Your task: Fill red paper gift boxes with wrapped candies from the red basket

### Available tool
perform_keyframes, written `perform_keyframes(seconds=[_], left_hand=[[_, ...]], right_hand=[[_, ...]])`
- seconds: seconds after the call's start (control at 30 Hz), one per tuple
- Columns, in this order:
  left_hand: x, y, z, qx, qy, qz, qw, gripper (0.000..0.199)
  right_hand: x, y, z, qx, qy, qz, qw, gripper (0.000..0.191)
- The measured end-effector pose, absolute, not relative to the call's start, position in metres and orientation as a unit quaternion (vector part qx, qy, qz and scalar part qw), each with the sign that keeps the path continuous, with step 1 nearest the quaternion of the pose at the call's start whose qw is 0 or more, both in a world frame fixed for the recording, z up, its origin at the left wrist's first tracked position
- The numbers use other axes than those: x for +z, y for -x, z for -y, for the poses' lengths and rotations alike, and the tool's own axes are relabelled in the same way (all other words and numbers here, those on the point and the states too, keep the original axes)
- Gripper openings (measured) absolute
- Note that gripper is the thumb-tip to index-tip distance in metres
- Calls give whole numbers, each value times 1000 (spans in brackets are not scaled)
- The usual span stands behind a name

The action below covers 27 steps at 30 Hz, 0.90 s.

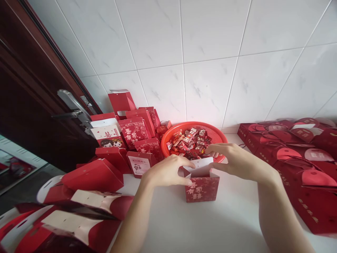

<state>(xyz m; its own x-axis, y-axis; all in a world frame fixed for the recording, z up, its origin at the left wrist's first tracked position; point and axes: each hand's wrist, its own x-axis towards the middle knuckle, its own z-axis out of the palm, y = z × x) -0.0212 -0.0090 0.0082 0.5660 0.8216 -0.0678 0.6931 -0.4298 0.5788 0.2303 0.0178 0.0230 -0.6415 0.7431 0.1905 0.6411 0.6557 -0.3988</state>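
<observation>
Forearms (277, 207), two, bare: flanking the near side of the small red box (202, 189), one to each side.

Small red box, one, landmark for this entry: upright on the table (205, 228), directly between the two hands. Broad face with pale lettering towards the wearer; long axis of its base running left to right, across the line of reach. Mouth uppermost, white inner flap raised at the back.

Left hand (168, 172), one: at the box's left upper corner, thumb by the front edge, fingers towards the raised flap, a moderate gap between. Firm grip or light steadying: cannot be told.

Right hand (237, 160), one: at the box's right rear, thumb towards its corner, fingers curled beyond the flap. Contents, if any: cannot be told. Of the two, nearer the basket's right rim.

Basket (218, 135), orange-red, perforated, one: just behind the box. Contains wrapped sweets (191, 138), many, mixed.

Red cartons (133, 131), several, standing: left of the box and behind.

Handled boxes (297, 182), dark red, grouped: right of the box, well apart.
</observation>
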Motion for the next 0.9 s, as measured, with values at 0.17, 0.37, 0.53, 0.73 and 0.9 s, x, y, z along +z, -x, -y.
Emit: perform_keyframes(seconds=[0.17, 0.37, 0.53, 0.73, 0.9], left_hand=[[5, 20, 3, 135, -843, -446, 269, 30], [6, 32, 0, 287, -826, -427, 231, 22], [9, 39, 0, 371, -798, -426, 210, 20], [8, 41, -3, 404, -785, -418, 215, 22], [3, 39, -5, 438, -765, -420, 216, 29]], right_hand=[[22, -239, -26, 181, 403, 877, 192, 39], [18, -241, -38, 285, 360, 861, 217, 60], [10, -228, -49, 407, 299, 815, 284, 64], [1, -217, -58, 513, 232, 749, 350, 44], [-1, -216, -59, 503, 210, 735, 403, 30]])
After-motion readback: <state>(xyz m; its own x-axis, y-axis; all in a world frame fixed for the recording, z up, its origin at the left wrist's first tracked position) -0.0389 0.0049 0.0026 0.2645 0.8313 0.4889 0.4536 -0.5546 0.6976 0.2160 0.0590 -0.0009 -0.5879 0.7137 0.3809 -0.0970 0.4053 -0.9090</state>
